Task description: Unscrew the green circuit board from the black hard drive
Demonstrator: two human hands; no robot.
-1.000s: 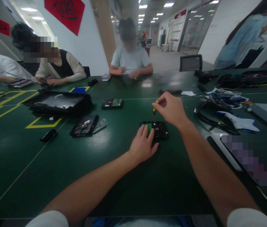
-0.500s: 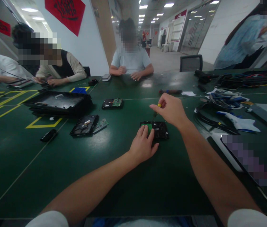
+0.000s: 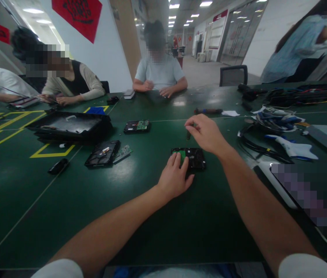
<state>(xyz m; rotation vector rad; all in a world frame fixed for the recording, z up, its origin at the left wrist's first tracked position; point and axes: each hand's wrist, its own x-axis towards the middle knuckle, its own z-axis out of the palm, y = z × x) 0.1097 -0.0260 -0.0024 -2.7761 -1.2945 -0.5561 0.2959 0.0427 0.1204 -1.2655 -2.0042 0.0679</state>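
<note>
Black drive (image 3: 197, 158), left hand (image 3: 172, 178) over edge

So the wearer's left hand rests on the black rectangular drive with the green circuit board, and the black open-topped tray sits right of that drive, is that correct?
Not quite: the head view shows the black open-topped tray left of the drive under that left hand. The rest is right.

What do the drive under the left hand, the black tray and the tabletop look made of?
Drive: probably metal, matt black, since its face shows little glare; plastic is possible.
Black tray: likely plastic, dull walls and shinier floor; coated sheet metal possible.
Tabletop: perhaps laminate or rubber matting, smooth and semi-gloss, with soft light patches on the green.
</note>
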